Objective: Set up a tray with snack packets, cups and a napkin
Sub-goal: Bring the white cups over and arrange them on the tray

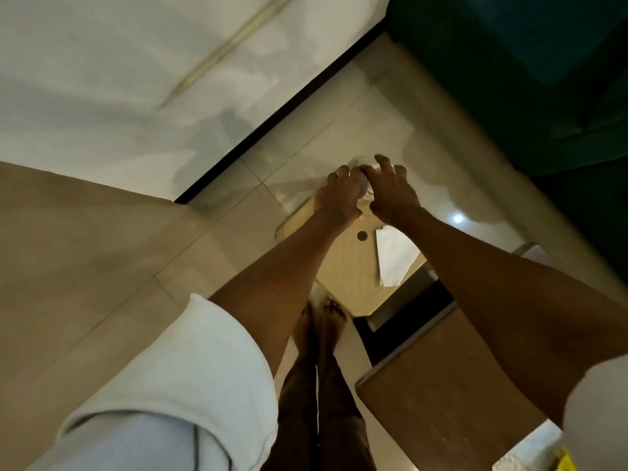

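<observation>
A beige tray [339, 266] with a small round hole lies below my forearms. A folded white napkin [396, 260] rests on its right side. Over the tray's far end both hands meet on a pale, partly see-through cup [364, 185]. My left hand [336, 195] wraps around the cup's side. My right hand [390, 192] sits at the cup's top with thumb and forefinger on the rim and the other fingers spread. The hands hide most of the cup, so I cannot tell whether it is one cup or a stack. No snack packets lie on the tray.
A brown wooden tabletop [441, 385] with a dark edge sits at lower right, with something yellow [567, 462] at its near corner. My bare feet [323, 317] stand on a beige tiled floor [102, 266]. A dark green surface [526, 79] fills the upper right and a white wall [119, 79] the upper left.
</observation>
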`<move>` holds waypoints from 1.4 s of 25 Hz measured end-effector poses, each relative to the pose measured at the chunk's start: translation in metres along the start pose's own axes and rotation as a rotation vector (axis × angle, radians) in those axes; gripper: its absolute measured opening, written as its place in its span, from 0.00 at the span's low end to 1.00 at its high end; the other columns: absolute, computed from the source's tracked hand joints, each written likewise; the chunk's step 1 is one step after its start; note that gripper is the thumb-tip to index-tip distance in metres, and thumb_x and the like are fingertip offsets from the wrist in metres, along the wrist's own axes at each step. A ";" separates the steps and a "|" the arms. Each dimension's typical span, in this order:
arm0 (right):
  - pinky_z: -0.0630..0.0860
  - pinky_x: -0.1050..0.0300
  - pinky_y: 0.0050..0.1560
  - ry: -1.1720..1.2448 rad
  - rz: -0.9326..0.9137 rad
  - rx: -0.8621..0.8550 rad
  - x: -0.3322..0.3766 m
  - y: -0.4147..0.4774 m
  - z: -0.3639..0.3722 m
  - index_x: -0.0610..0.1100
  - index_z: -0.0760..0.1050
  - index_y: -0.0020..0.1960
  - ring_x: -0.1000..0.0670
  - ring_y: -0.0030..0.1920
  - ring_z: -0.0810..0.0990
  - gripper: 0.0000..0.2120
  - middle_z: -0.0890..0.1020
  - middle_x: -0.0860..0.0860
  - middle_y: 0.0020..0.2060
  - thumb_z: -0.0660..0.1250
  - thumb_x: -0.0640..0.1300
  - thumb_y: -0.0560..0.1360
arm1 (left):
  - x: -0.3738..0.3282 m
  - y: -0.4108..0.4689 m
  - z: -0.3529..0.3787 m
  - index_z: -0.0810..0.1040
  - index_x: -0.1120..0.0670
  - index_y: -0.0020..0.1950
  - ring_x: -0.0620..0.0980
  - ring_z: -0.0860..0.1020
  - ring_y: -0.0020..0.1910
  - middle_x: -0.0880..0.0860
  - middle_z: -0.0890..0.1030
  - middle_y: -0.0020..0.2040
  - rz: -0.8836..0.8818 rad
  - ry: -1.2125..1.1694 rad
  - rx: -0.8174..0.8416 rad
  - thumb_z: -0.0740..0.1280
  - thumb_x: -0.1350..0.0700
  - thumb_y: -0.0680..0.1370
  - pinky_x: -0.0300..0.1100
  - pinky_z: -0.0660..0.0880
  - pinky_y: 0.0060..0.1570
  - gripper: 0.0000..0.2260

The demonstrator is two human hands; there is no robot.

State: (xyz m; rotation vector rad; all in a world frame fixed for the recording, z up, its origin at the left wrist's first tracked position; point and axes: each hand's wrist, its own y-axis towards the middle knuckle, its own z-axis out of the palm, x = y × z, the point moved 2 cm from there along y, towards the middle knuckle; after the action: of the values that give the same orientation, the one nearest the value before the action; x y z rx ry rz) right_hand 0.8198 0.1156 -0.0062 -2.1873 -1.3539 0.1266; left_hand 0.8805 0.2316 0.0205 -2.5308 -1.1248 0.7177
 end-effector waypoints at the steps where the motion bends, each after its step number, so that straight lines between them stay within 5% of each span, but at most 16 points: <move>1: 0.80 0.39 0.59 -0.018 0.005 -0.018 0.001 0.000 0.000 0.51 0.64 0.77 0.33 0.74 0.63 0.38 0.59 0.44 0.79 0.74 0.33 0.72 | 0.001 0.002 0.003 0.65 0.55 0.76 0.55 0.75 0.69 0.56 0.73 0.71 0.014 -0.007 -0.034 0.79 0.51 0.73 0.49 0.79 0.63 0.37; 4: 0.83 0.42 0.53 -0.060 0.013 -0.051 0.006 0.000 0.000 0.50 0.65 0.76 0.36 0.68 0.68 0.34 0.65 0.43 0.73 0.71 0.32 0.75 | -0.001 0.006 0.002 0.69 0.56 0.73 0.54 0.78 0.64 0.55 0.75 0.67 0.022 -0.003 -0.101 0.75 0.56 0.76 0.46 0.81 0.60 0.28; 12: 0.81 0.47 0.49 -0.080 0.053 -0.161 0.020 -0.031 -0.048 0.52 0.66 0.75 0.39 0.66 0.73 0.33 0.69 0.43 0.71 0.76 0.43 0.74 | -0.010 -0.012 -0.047 0.71 0.55 0.70 0.53 0.80 0.60 0.55 0.76 0.65 0.096 -0.024 -0.129 0.78 0.54 0.73 0.45 0.81 0.56 0.28; 19: 0.79 0.46 0.50 -0.001 0.072 -0.344 0.033 -0.123 -0.181 0.54 0.71 0.69 0.41 0.63 0.75 0.25 0.74 0.46 0.65 0.72 0.41 0.75 | -0.071 -0.070 -0.163 0.72 0.52 0.66 0.57 0.80 0.56 0.54 0.75 0.62 0.219 0.027 -0.187 0.78 0.54 0.70 0.44 0.73 0.45 0.27; 27: 0.82 0.41 0.50 0.018 0.229 -0.693 -0.005 -0.335 -0.416 0.52 0.71 0.68 0.40 0.61 0.75 0.22 0.73 0.46 0.61 0.71 0.46 0.76 | -0.273 -0.171 -0.373 0.74 0.50 0.62 0.60 0.79 0.57 0.54 0.74 0.59 0.554 0.089 -0.373 0.71 0.48 0.74 0.55 0.79 0.50 0.18; 35: 0.81 0.42 0.51 -0.051 0.403 -0.963 -0.110 -0.564 -0.520 0.50 0.74 0.69 0.38 0.62 0.76 0.18 0.74 0.44 0.63 0.66 0.48 0.80 | -0.483 -0.312 -0.450 0.75 0.51 0.60 0.58 0.78 0.59 0.53 0.76 0.60 0.870 0.209 -0.453 0.73 0.50 0.73 0.57 0.80 0.55 0.17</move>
State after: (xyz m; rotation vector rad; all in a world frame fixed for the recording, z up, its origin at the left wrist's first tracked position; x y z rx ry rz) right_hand 0.5042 -0.0014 0.6917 -3.2528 -1.0795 -0.4110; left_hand 0.6571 0.0512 0.6914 -3.3878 -0.0549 0.3568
